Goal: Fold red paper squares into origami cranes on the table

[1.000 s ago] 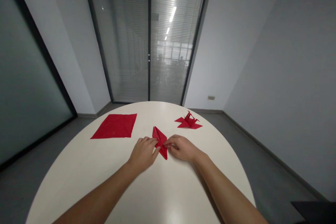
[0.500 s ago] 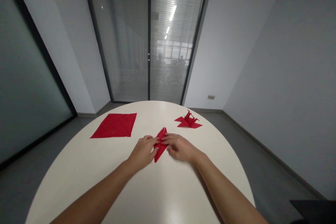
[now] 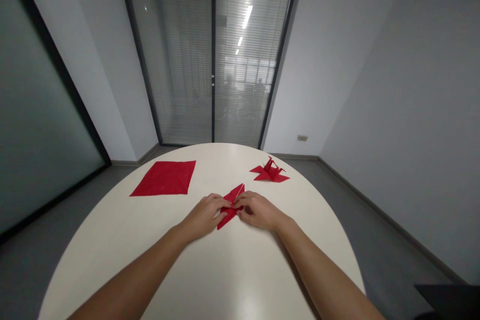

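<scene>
A red folded paper (image 3: pixel 227 217), narrow and diamond-shaped with a slit at its far tip, lies at the middle of the table between my hands. My left hand (image 3: pixel 205 216) grips its left edge, fingers on top and thumb near the close side. On the right edge, my right hand (image 3: pixel 257 211) pinches the paper with thumb and fingertips. The fingers of both hands meet near its centre and hide part of the folds.
A flat red sheet of paper (image 3: pixel 165 178) lies at the table's far left. Folded red paper cranes (image 3: pixel 270 171) stand at the far right. The round white table (image 3: pixel 210 280) has its curved far edge before a glass partition (image 3: pixel 187 85).
The folded paper has turned clockwise, its far tip shifting right and its near tip slightly left. My right fingers have drawn closer into a pinch near its centre.
</scene>
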`<state>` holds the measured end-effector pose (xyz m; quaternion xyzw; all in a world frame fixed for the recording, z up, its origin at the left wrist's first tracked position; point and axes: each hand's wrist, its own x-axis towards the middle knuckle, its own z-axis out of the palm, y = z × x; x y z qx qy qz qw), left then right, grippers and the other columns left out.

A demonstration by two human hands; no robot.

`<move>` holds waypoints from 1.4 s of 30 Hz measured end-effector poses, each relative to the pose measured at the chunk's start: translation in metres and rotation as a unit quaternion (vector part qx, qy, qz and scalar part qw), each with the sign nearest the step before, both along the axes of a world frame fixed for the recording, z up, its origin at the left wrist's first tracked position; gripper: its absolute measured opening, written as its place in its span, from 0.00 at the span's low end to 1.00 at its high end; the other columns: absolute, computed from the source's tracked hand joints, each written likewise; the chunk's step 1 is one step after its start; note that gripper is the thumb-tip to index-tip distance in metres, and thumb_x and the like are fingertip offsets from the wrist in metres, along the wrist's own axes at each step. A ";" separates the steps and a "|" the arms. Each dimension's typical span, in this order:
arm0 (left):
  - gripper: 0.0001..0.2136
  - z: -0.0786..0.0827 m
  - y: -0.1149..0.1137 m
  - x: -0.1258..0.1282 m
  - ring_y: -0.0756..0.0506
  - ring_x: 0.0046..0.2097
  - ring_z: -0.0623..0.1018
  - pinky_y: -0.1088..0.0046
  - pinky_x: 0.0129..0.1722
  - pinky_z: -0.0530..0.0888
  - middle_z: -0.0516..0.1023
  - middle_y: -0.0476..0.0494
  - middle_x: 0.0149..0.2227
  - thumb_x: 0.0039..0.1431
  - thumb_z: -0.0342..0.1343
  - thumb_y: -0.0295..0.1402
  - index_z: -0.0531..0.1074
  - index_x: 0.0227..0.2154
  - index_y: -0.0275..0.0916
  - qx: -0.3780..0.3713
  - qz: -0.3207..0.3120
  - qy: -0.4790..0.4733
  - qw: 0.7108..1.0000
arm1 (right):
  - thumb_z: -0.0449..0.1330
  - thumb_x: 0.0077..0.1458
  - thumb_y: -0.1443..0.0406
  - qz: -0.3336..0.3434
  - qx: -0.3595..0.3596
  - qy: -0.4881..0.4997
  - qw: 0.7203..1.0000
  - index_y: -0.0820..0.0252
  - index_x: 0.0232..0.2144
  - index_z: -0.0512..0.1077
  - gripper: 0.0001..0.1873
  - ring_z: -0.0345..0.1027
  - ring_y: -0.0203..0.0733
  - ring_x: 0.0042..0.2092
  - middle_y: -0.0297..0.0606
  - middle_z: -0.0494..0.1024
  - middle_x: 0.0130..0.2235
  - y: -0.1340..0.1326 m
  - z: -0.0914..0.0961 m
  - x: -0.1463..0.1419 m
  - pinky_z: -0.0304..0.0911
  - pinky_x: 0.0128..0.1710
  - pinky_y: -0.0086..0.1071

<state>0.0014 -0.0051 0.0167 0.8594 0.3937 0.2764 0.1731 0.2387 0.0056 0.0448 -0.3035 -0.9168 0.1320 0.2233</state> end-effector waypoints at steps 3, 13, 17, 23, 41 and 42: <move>0.16 0.003 -0.001 -0.007 0.40 0.58 0.72 0.59 0.59 0.69 0.79 0.44 0.53 0.62 0.57 0.28 0.76 0.53 0.46 -0.009 -0.030 0.009 0.999 | 0.59 0.57 0.72 -0.009 -0.011 -0.001 1.000 0.57 0.43 0.79 0.14 0.74 0.45 0.47 0.40 0.82 0.45 0.000 -0.003 0.001 0.66 0.52 0.38; 0.29 0.018 0.002 -0.030 0.35 0.69 0.57 0.52 0.65 0.61 0.68 0.49 0.65 0.58 0.60 0.35 0.66 0.63 0.53 -0.104 -0.091 0.083 0.987 | 0.58 0.60 0.69 -0.012 -0.029 -0.007 0.999 0.56 0.45 0.80 0.14 0.74 0.45 0.49 0.40 0.81 0.48 0.000 0.000 -0.001 0.66 0.52 0.37; 0.29 0.019 0.001 -0.030 0.34 0.69 0.57 0.52 0.65 0.61 0.67 0.47 0.66 0.58 0.61 0.38 0.66 0.63 0.50 -0.101 -0.099 0.089 0.986 | 0.58 0.60 0.69 -0.017 -0.030 -0.008 0.999 0.56 0.45 0.80 0.14 0.74 0.45 0.50 0.41 0.81 0.48 -0.001 0.000 -0.001 0.66 0.52 0.37; 0.15 0.023 -0.010 -0.014 0.38 0.58 0.70 0.57 0.58 0.68 0.77 0.43 0.55 0.62 0.60 0.40 0.75 0.50 0.43 0.001 -0.068 0.065 0.996 | 0.60 0.58 0.70 -0.008 -0.020 -0.012 1.000 0.57 0.43 0.80 0.13 0.74 0.45 0.48 0.41 0.82 0.47 0.002 -0.001 0.000 0.65 0.51 0.36; 0.13 0.018 -0.014 -0.004 0.42 0.48 0.74 0.64 0.50 0.72 0.76 0.40 0.47 0.65 0.50 0.27 0.74 0.49 0.42 0.007 -0.035 0.050 0.998 | 0.59 0.64 0.61 -0.066 -0.071 0.053 0.994 0.57 0.41 0.79 0.10 0.73 0.43 0.40 0.39 0.82 0.40 0.003 -0.002 0.005 0.66 0.42 0.34; 0.12 0.018 -0.014 -0.005 0.42 0.48 0.74 0.64 0.50 0.72 0.75 0.40 0.47 0.65 0.50 0.27 0.74 0.48 0.41 0.002 -0.034 0.051 0.998 | 0.61 0.63 0.61 -0.067 -0.079 0.057 0.993 0.57 0.41 0.79 0.09 0.73 0.43 0.39 0.39 0.82 0.39 0.004 -0.002 0.006 0.66 0.40 0.34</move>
